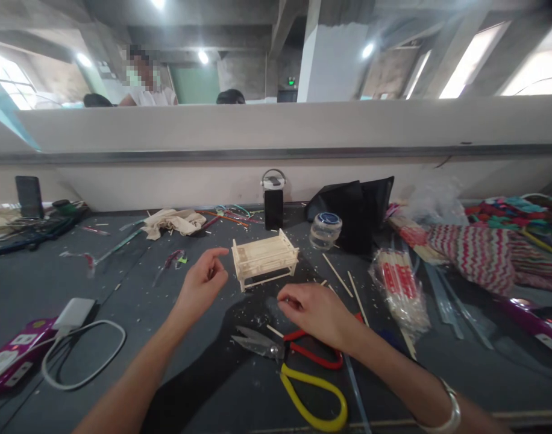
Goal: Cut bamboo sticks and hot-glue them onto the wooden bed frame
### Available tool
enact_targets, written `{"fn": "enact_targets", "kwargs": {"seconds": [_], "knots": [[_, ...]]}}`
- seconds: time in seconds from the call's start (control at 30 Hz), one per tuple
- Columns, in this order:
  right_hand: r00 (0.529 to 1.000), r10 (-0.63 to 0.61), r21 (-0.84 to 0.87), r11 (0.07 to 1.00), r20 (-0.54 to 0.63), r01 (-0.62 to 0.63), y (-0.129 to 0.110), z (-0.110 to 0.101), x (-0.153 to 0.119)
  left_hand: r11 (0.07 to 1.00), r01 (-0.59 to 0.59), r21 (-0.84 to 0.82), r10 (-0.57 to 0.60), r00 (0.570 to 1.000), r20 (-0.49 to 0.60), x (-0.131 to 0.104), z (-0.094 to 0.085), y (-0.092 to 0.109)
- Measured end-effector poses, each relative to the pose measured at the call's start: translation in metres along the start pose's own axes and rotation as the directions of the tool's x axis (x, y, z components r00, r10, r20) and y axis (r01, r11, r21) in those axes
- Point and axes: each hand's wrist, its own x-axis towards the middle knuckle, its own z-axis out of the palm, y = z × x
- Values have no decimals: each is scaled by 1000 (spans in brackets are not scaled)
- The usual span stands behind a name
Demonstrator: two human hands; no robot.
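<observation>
A small bed-shaped model point(264, 256) made of pale wooden sticks stands upright on the dark table. Just left of it is my left hand point(206, 280), its index finger stretched toward the corner post and the other fingers curled; it holds nothing. My right hand point(314, 310) hovers in front of the model's right side, palm down, with bent fingers drawn together and nothing showing in them. Beneath that hand lie large scissors point(260, 345) with one red and one yellow handle, blades apart. My right wrist and forearm cover part of the red handle.
Loose wooden sticks point(338, 276) and a bagged bundle of sticks point(400, 286) lie to the right. Behind the model stand a black phone point(273, 210) and a clear jar point(325, 231). A purple power strip point(20, 355) with a white charger point(75, 314) sits at left.
</observation>
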Motion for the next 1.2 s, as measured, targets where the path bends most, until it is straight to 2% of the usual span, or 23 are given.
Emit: {"fn": "enact_targets", "kwargs": {"seconds": [0.1, 0.17, 0.23, 0.27, 0.37, 0.47, 0.63, 0.73, 0.9, 0.97, 1.07, 1.13, 1.2], "knots": [[998, -20, 15, 1000, 55, 19, 2, 3, -14, 990, 122, -72, -124, 992, -11, -23, 0, 2], [997, -30, 40, 999, 72, 27, 1, 4, -19, 948, 246, -200, -251, 968, -3, -43, 3, 7], [997, -54, 99, 994, 61, 48, -3, 6, -24, 822, 404, -401, -399, 911, 100, -62, 9, 14], [997, -73, 136, 988, 41, 66, -7, 7, -26, 743, 456, -491, -436, 885, 161, -71, 13, 18], [992, -125, 225, 966, -14, 124, -20, 13, -34, 565, 540, -624, -476, 831, 288, -92, 30, 31], [992, -126, 209, 970, 0, 123, -31, 22, -41, 523, 573, -631, -471, 811, 347, -103, 50, 40], [995, -89, 220, 972, 40, 78, -34, 34, -50, 636, 566, -525, -436, 824, 361, -106, 69, 55], [998, -60, 291, 955, -6, 59, -31, 37, -52, 694, 549, -466, -416, 834, 363, -106, 71, 65], [995, -11, 462, 885, -99, 56, -28, 32, -56, 825, 437, -359, -331, 888, 319, -112, 69, 72], [988, 36, 480, 876, -150, 41, -27, 26, -58, 883, 368, -292, -292, 917, 273, -115, 66, 70], [982, 88, 489, 873, -169, 6, -25, 19, -64, 965, 176, -196, -123, 960, 252, -117, 62, 64], [982, 93, 485, 875, -162, -3, -24, 19, -68, 986, 54, -156, -11, 964, 265, -119, 60, 59], [988, 76, 480, 877, -132, -4, -25, 21, -72, 994, -7, -110, 36, 964, 263, -122, 59, 51]]}}
